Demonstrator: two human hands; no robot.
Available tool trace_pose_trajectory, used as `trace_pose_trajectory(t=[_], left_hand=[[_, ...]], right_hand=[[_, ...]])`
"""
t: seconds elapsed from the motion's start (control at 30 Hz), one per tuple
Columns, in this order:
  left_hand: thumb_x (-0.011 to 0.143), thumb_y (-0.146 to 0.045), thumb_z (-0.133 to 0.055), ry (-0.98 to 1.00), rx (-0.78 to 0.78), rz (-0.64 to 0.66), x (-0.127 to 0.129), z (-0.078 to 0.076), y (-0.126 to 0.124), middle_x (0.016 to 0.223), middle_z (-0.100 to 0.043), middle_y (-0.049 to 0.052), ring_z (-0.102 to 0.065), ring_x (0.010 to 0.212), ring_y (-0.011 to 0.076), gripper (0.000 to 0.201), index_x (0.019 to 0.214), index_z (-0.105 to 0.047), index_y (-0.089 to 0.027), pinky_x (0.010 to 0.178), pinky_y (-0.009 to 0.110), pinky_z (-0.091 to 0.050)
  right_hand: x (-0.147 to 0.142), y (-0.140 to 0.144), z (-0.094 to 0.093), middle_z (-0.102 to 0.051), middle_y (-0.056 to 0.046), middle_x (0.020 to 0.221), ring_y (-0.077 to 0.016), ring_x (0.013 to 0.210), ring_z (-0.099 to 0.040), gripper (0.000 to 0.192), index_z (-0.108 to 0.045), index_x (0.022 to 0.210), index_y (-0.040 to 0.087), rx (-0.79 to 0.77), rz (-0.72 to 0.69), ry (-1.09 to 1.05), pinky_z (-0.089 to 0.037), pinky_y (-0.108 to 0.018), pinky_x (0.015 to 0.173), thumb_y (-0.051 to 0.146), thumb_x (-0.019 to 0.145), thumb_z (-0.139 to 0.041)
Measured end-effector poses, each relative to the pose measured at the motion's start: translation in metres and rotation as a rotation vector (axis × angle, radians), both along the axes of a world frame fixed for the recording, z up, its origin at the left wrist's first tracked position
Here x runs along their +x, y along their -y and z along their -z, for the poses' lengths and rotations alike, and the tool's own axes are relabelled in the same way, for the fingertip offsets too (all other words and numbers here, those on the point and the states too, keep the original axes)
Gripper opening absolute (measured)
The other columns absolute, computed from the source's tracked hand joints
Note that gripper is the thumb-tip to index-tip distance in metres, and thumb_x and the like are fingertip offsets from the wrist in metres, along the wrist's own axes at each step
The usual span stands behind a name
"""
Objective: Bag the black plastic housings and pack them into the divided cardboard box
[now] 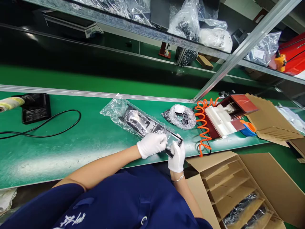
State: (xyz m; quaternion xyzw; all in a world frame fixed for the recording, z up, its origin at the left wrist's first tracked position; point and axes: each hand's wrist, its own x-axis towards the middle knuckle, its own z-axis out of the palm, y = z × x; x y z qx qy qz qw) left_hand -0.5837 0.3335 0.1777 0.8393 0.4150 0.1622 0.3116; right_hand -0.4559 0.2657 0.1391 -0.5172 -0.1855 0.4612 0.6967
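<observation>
A long black-framed panel lies at a slant on the green bench, partly covered by a clear plastic bag. Its near right end, a black frame with a clear middle, sticks out past the bench's front. My right hand, in a white glove, is closed around this end. White-gloved too, my left hand has its fingers curled together at the panel's near edge, by the bag's plastic. Whether it pinches the bag or the panel is hidden.
Right of the panel are a bag of rings or cable, an orange coiled hose and a red-and-white fixture. An open divided carton stands at lower right. A black device with a cable sits left; a metal shelf hangs above.
</observation>
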Motion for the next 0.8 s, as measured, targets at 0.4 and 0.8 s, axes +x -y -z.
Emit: trace_pose_trajectory(t=[0.4,0.8], left_hand=[[0.089,-0.03,-0.047,0.237,0.094,-0.137,-0.033,0.01,-0.019,0.059,-0.054,-0.002,-0.051,0.055,0.0136,0.023,0.067,-0.05,-0.022,0.058,0.027,-0.038],[0.086,-0.037,-0.057,0.096,0.093,-0.53,-0.131,0.08,-0.117,0.155,-0.044,0.026,-0.037,0.148,0.0369,0.065,0.142,-0.046,-0.005,0.124,0.051,-0.026]], right_hand=[[0.039,0.016,-0.015,-0.046,0.009,0.069,-0.0071,0.054,-0.055,0.045,-0.061,0.127,0.026,0.073,-0.038,0.246,-0.05,-0.024,0.064,0.032,0.084,-0.071],[0.112,0.064,-0.056,-0.038,0.011,0.052,-0.0082,0.042,-0.041,0.043,-0.068,0.12,0.021,0.238,0.156,0.323,-0.04,-0.024,0.049,0.024,0.077,-0.075]])
